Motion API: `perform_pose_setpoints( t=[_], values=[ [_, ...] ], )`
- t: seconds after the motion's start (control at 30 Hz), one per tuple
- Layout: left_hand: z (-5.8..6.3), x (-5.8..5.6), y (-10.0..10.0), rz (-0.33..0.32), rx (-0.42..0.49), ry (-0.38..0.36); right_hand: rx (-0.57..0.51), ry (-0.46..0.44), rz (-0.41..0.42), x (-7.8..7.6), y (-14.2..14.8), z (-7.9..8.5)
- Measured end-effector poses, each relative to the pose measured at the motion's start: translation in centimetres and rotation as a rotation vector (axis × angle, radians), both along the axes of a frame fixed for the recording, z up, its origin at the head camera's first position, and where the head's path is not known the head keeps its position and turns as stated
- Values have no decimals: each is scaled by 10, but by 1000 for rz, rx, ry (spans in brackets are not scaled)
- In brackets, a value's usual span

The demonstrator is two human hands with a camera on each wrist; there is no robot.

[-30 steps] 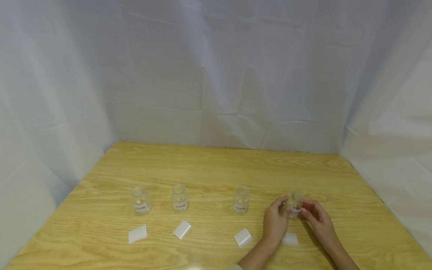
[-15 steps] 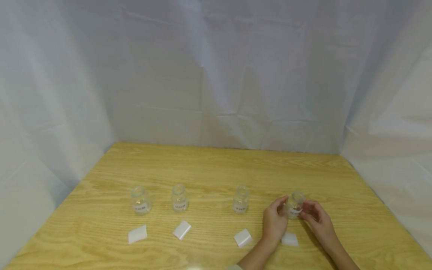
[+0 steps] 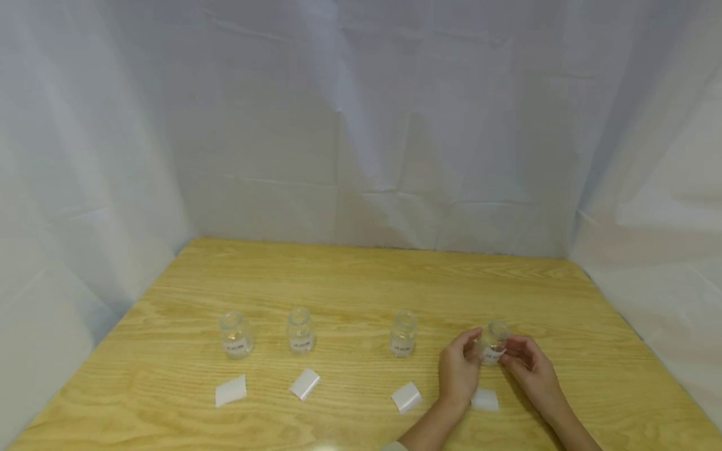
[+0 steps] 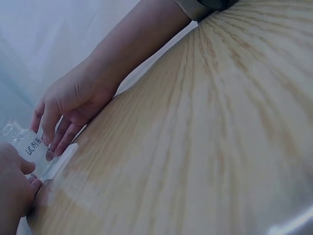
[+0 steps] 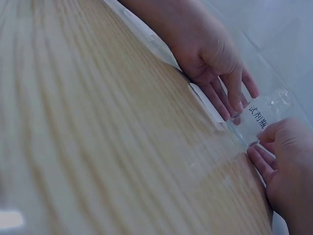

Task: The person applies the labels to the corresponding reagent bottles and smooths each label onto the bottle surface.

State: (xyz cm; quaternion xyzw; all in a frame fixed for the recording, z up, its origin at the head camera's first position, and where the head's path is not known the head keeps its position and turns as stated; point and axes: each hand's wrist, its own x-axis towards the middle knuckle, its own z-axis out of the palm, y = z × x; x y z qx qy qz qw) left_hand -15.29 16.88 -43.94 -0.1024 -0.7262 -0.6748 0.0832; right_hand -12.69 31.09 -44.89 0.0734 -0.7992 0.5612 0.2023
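A small clear glass bottle (image 3: 494,333) stands upright at the right of the row, between both hands. Its white label (image 4: 33,145) with black characters faces the person. My left hand (image 3: 459,371) holds the bottle from the left, thumb toward the front. From the right, my right hand (image 3: 533,368) holds it, thumb and fingers at the label's edge. The right wrist view shows the right thumb against the label (image 5: 259,113), with the left hand (image 5: 210,58) on the other side. A white paper slip (image 3: 485,399) lies in front of the bottle, partly behind the left wrist.
Three more labelled glass bottles stand to the left: one far left (image 3: 235,335), one beside it (image 3: 300,331), one nearer the hands (image 3: 403,333). Before each lies a white slip (image 3: 230,391), (image 3: 304,384), (image 3: 406,397). White sheeting (image 3: 366,125) walls the wooden table (image 3: 338,275).
Both hands stay around the same bottle with hardly any shift. The bottle tilts or turns very slightly, and its label sits a little differently. Other bottles and slips have not moved.
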Motion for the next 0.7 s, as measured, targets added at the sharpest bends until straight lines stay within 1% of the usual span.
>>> perform_pose_setpoints(
  t=[0.17,0.27,0.37,0.5,0.63,0.7],
  values=[
    [-1,0,1,32,-50,62,21,-12,-9,-1,0,-1],
    [-1,1,1,52,-105,79,17,12,7,-2,1,-3],
    [0,1,0,56,-137,48,-16,50,40,-4,1,-5],
    [2,1,-1,30,-134,-7,-43,91,75,-5,1,-6],
    [4,3,-2,17,-143,-25,-72,144,126,-6,2,-6],
    [6,5,-3,9,-144,-30,-60,148,111,-5,3,-2]
  ],
)
